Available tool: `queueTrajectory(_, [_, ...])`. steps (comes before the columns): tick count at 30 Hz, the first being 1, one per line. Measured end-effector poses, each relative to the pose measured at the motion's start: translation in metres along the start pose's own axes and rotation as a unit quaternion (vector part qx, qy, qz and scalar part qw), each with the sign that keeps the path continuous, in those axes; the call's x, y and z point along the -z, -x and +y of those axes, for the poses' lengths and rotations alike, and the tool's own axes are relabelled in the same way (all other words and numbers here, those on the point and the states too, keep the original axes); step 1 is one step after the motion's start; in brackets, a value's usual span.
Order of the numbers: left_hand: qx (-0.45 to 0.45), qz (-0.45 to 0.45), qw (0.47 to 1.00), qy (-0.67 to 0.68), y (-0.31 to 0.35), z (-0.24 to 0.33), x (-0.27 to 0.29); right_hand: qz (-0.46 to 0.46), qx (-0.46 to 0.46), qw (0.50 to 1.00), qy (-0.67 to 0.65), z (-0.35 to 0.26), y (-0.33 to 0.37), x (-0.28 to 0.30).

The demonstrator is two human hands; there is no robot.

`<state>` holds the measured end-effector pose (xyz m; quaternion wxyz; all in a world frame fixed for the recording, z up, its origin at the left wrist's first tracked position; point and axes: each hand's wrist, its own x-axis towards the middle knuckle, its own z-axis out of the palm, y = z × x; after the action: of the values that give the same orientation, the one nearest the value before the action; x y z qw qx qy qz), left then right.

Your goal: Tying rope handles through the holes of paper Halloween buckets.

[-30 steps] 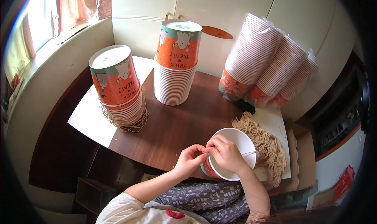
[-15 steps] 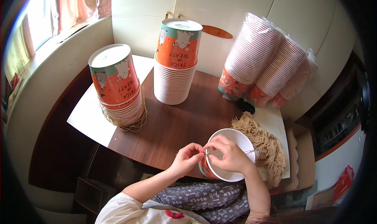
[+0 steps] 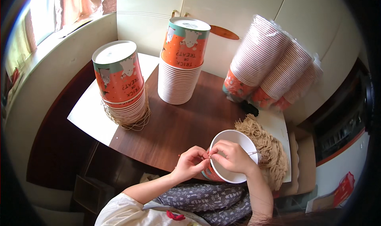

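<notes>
Right thumb has come up since half a second ago; it was spread below the fingertips, now drawn in against them. Left hand (image 3: pixel 191 162) and right hand (image 3: pixel 231 156) meet fingertip to fingertip, both pinching thin cord (image 3: pixel 252 152); detail at the fingertips too small to read. Cord also shows at the rim just right of the right hand. Paper cup (image 3: pixel 240 136) directly under the right hand, mouth up, left hand at its left edge. Tangled string (image 3: pixel 270 156) just right of the cup. Beyond the hands: brown table (image 3: pixel 166 138), upside-down cup stack (image 3: pixel 179 81), another stack (image 3: pixel 120 77) farther left, wrapped cups (image 3: pixel 260 53) ahead and right.
</notes>
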<state>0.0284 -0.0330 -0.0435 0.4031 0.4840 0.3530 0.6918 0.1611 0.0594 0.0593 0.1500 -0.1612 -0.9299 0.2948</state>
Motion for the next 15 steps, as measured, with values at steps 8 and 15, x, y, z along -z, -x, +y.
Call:
queueTrajectory(8, [0.042, 0.006, 0.995, 0.095, -0.0008, -0.0041, -0.0039, 0.041, -0.020, 0.999, -0.028, -0.0006, 0.0004, -0.0085])
queueTrajectory(15, [0.063, 0.000, 0.991, 0.119, 0.0003, -0.0057, -0.0039, 0.041, -0.052, 0.997, -0.043, -0.0074, -0.0005, -0.0053])
